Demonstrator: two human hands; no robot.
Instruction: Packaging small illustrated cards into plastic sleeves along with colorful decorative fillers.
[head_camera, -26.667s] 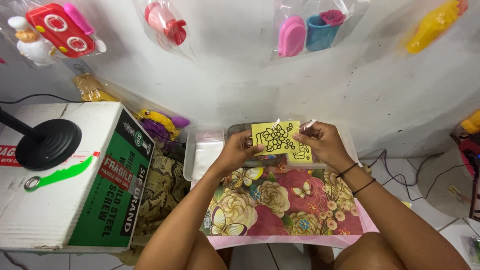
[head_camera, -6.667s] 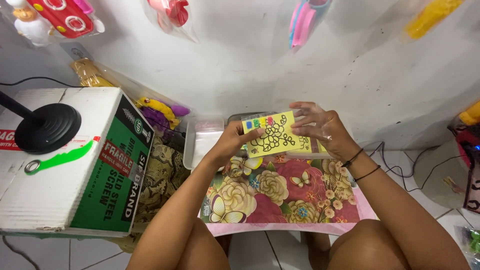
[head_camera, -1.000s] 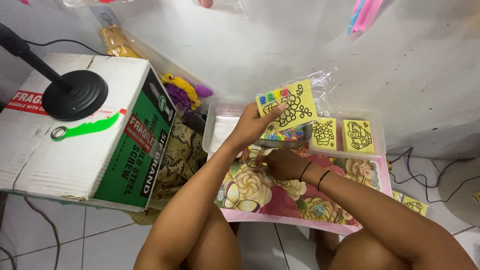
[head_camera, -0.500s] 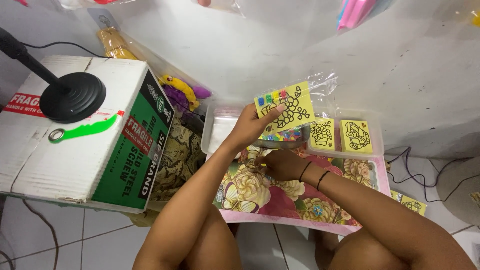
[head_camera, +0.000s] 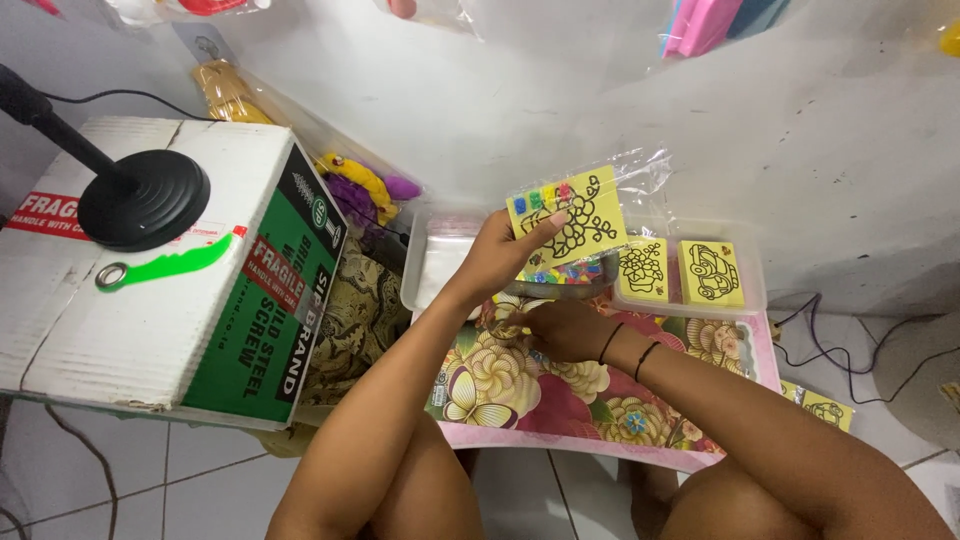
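Left hand (head_camera: 497, 256) pinching bagged yellow card (head_camera: 567, 214) up high; right hand (head_camera: 557, 330) curled low on tray (head_camera: 590, 288), contents unclear. Loose bag (head_camera: 645, 172) might slip off.

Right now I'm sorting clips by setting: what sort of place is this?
Probably a small home craft-packing corner: bagged toys hanging on the wall, yellow picture cards in a clear tray, a cardboard box on tiled floor.

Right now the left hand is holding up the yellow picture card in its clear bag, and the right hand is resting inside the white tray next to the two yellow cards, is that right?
Not quite. The head view shows the right hand down on the floral board, in front of the white tray, not inside it. The left hand does hold up the yellow picture card in its bag.
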